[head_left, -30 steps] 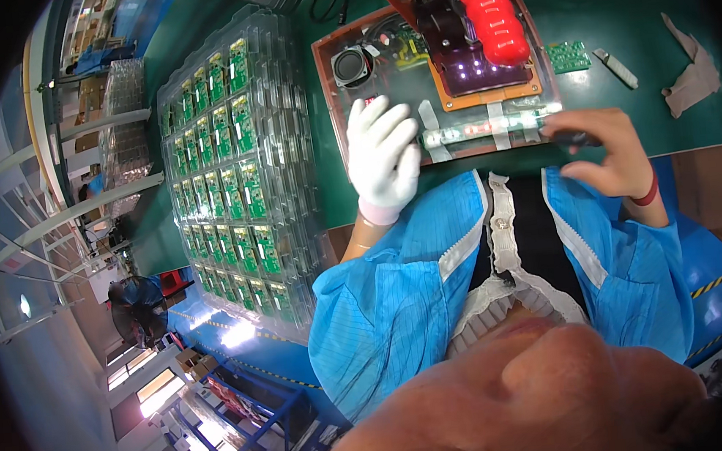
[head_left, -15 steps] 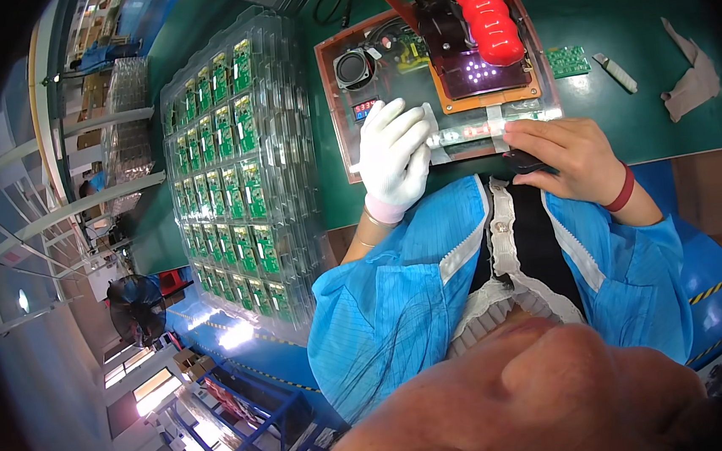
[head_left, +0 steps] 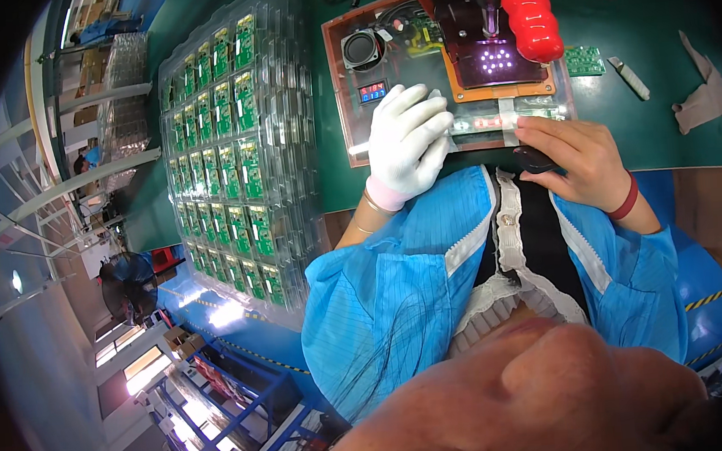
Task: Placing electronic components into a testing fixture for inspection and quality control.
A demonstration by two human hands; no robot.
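Note:
My left hand (head_left: pixel 409 141), in a white glove, lies over the front left part of a clear-topped test fixture (head_left: pixel 339 100). Its fingers are stretched out side by side and slightly bent, with nothing visible in them. My bare right hand (head_left: pixel 580 157) is at the fixture's front edge, fingertips beside a pale strip of tape (head_left: pixel 508 121). Between its thumb and fingers sits a dark rounded object (head_left: pixel 534 159), mostly covered, its kind unclear. Behind my hands, a lit dark plate (head_left: pixel 494 62) with purple-white light dots sits in an orange frame, under a red ribbed lever handle (head_left: pixel 529 17).
Stacked clear plastic trays (head_left: pixel 283 147) of green circuit boards stand at left. A small digital display (head_left: pixel 373 91) and a round speaker (head_left: pixel 361 49) are in the fixture. To its right lie a green board (head_left: pixel 584 61), a white-handled tool (head_left: pixel 629 77) and a greyish cloth (head_left: pixel 701 97).
The whole bench view has shifted slightly right as my head moved. The display's digits differ and more of it shows. Both hands keep nearly the same place on the fixture.

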